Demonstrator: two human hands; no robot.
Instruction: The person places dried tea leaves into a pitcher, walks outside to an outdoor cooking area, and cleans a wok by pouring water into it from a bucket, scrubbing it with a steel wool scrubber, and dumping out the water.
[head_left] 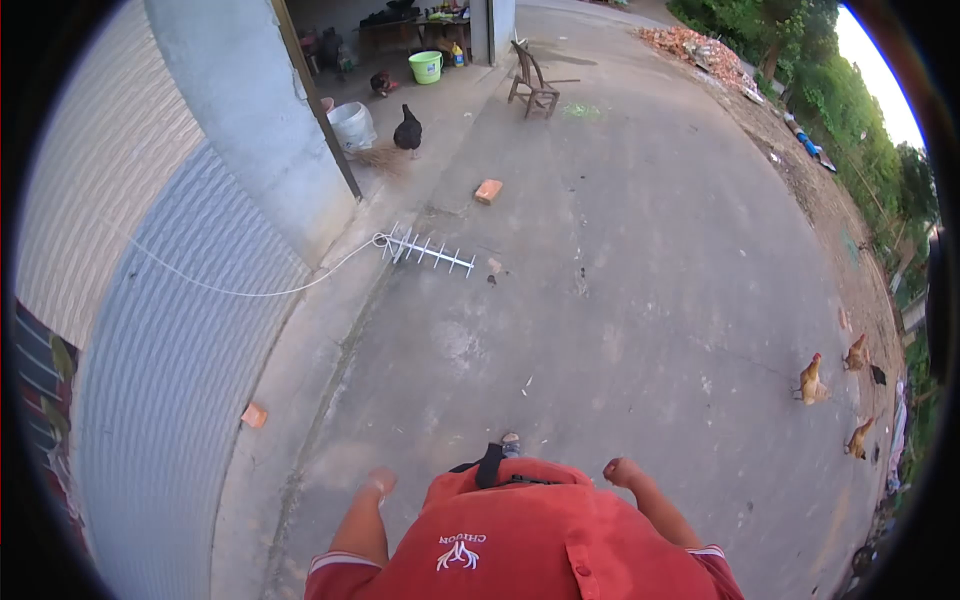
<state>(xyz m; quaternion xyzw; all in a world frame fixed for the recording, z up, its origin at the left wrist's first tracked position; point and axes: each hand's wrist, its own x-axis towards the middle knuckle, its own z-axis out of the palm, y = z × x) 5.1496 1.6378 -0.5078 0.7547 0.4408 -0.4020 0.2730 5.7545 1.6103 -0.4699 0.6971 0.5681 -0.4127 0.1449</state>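
Note:
My left hand (382,480) hangs beside the red shirt (530,535), blurred, so its fingers cannot be made out. On the other side of the shirt, my right hand (621,470) has its fingers curled in, and whatever it may hold is too small to tell. Farther ahead on the concrete lies a metal antenna (430,251) with several crossbars. A white cable (250,294) runs from it to the wall at the left. An orange brick (488,191) rests beyond the antenna, and another brick (254,414) is near the wall's foot.
A wooden chair (533,82) stands farther ahead. By the doorway are a white bucket (352,127), a green bucket (426,68), a straw broom (383,157) and a black chicken (407,130). Brown chickens (811,381) stand at the right, and brick rubble (697,52) lies at the far right.

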